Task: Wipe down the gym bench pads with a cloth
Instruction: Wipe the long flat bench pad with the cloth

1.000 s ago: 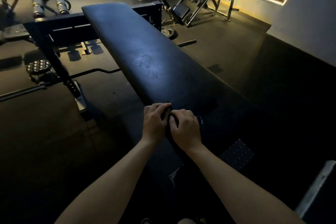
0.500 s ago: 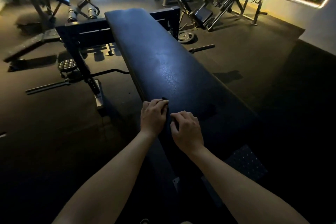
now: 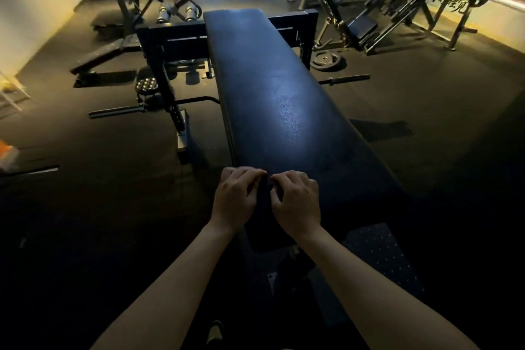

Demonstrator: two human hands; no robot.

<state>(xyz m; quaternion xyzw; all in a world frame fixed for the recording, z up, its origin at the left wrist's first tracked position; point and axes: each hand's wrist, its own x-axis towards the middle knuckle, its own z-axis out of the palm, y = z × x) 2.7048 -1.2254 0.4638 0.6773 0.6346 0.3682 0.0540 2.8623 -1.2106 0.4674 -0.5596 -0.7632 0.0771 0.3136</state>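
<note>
A long dark blue bench pad [image 3: 278, 99] runs away from me down the middle of the view, with a dull sheen on its centre. At its near end my left hand [image 3: 235, 196] and my right hand [image 3: 298, 202] lie side by side, knuckles up and fingers curled. Between them they pinch a dark cloth [image 3: 264, 197] that rests on the pad. The cloth is barely distinguishable from the pad in the dim light. Both forearms reach in from the bottom of the view.
A dark rack frame [image 3: 167, 65] stands at the bench's far left, with a bar [image 3: 119, 111] on the floor beside it. A weight plate [image 3: 326, 61] and a short barbell [image 3: 345, 79] lie on the floor to the right. Other machines [image 3: 369, 8] fill the back.
My view has swung so the bench now points straight ahead. Both hands stay together at the pad's near end, shifting only slightly on the cloth.
</note>
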